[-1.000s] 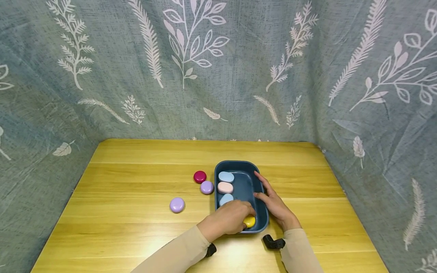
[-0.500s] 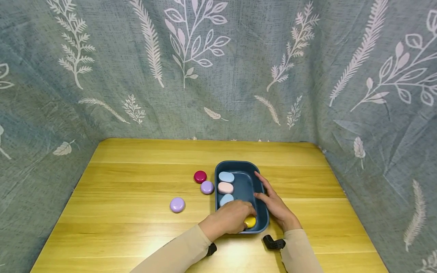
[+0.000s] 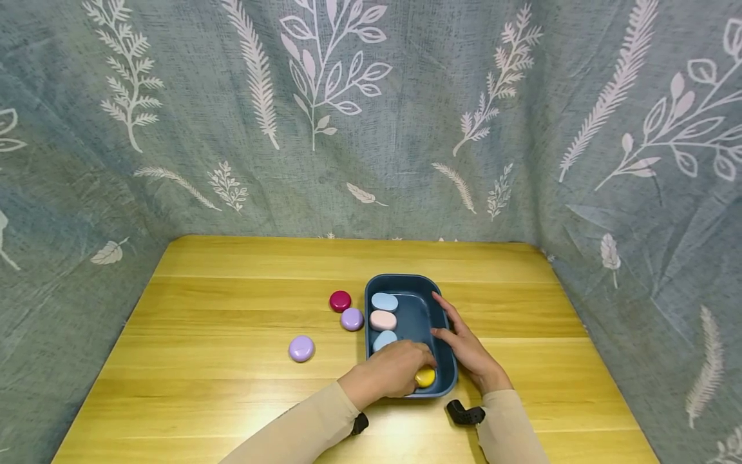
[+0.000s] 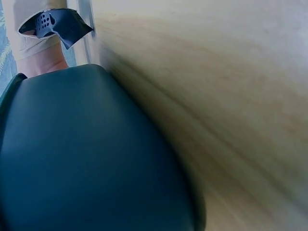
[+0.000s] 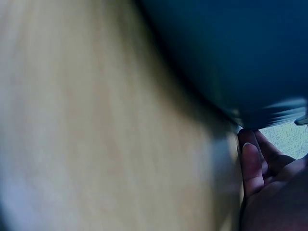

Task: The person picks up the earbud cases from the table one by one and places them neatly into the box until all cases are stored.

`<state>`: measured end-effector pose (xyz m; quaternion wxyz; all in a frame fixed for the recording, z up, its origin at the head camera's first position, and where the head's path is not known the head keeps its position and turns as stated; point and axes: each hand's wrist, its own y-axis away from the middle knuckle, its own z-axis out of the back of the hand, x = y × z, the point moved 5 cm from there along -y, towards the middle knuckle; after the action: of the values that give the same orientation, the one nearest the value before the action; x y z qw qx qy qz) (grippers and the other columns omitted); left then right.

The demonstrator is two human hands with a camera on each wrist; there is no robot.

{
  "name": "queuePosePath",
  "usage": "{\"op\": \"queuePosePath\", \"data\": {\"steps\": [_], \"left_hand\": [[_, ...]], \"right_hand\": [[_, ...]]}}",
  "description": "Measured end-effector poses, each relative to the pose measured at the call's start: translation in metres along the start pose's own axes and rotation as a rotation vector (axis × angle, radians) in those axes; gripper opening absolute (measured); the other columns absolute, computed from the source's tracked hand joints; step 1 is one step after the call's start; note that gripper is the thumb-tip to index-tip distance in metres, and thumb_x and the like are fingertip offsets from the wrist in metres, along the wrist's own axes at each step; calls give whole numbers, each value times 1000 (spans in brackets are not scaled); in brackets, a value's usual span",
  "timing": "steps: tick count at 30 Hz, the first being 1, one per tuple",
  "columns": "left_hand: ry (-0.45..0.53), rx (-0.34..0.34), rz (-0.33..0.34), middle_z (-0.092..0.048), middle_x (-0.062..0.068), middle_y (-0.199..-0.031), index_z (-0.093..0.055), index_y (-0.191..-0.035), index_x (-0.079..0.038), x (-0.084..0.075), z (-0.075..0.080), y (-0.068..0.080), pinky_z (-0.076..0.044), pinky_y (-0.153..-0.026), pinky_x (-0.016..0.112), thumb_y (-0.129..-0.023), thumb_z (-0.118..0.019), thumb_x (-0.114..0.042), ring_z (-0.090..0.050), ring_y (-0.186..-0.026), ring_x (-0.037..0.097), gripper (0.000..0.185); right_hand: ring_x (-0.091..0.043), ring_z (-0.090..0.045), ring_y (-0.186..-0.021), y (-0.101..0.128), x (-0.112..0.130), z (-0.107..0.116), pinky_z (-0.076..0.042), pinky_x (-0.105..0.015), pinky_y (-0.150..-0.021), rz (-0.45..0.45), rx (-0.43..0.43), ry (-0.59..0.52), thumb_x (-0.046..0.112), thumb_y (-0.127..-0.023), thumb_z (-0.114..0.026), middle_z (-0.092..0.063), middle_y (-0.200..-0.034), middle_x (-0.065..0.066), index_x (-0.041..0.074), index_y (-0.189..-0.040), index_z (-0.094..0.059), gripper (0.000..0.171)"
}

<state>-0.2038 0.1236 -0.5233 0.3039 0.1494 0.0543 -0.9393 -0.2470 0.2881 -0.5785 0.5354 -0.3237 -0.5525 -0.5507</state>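
A dark blue rectangular box (image 3: pixel 400 280) with rounded corners stands on the table, right of its middle. My left hand (image 3: pixel 394 369) reaches into its near end and holds a glossy yellow rounded piece (image 3: pixel 426 376), partly covered by the fingers. Along the box's left wall lie a light blue oval piece (image 3: pixel 384 301), a pale pink oval piece (image 3: pixel 383 320) and another light blue piece (image 3: pixel 385 339), partly behind the hand. My right hand (image 3: pixel 471 351) grips the box's right wall, thumb over the rim. In the right wrist view, its fingers (image 5: pixel 251 166) lie against the box's outside.
Left of the box lie a dark red round piece (image 3: pixel 340 301), a purple round piece (image 3: pixel 351 319) close to the wall, and another purple round piece (image 3: pixel 301 348) farther left. Patterned grey-green cloth (image 3: pixel 359 129) hangs behind and beside the wooden table (image 3: pixel 203 322).
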Motion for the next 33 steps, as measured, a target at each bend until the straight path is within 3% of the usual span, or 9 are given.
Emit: {"op": "queuePosePath", "data": {"steps": [9,18,24,33], "left_hand": [[-34,-23,-19,-71,-8,-118,-74,-125,-20,0,5,2,-55,-91,24,-83,-84,-17,-68,-104,11,43],[-68,-60,-22,-69,-8,-127,-71,-131,-22,-2,18,11,-50,-103,25,-93,-78,-34,-63,-116,12,41],[-32,-125,3,-67,-7,-132,-71,-131,-24,2,32,24,-45,-114,32,-97,-73,-37,-60,-127,14,37],[29,-217,99,-65,-3,-132,-69,-133,-21,27,48,54,-46,-112,34,-98,-72,-37,-59,-126,17,39]], "right_hand": [[-34,-6,-161,-1,-1,2,-13,-65,-127,-9,-12,11,22,-104,-59,-3,-175,8,59,-155,-29,70],[-34,-9,-161,-1,-3,2,-17,-62,-126,0,10,-12,21,-105,-58,-2,-175,8,58,-156,-28,70],[-35,-8,-161,1,-1,1,-20,-64,-125,6,0,4,22,-104,-59,-1,-175,6,58,-156,-28,70],[-37,-4,-162,1,0,0,-24,-64,-124,5,-3,22,22,-105,-58,0,-176,3,55,-158,-26,70]]}}
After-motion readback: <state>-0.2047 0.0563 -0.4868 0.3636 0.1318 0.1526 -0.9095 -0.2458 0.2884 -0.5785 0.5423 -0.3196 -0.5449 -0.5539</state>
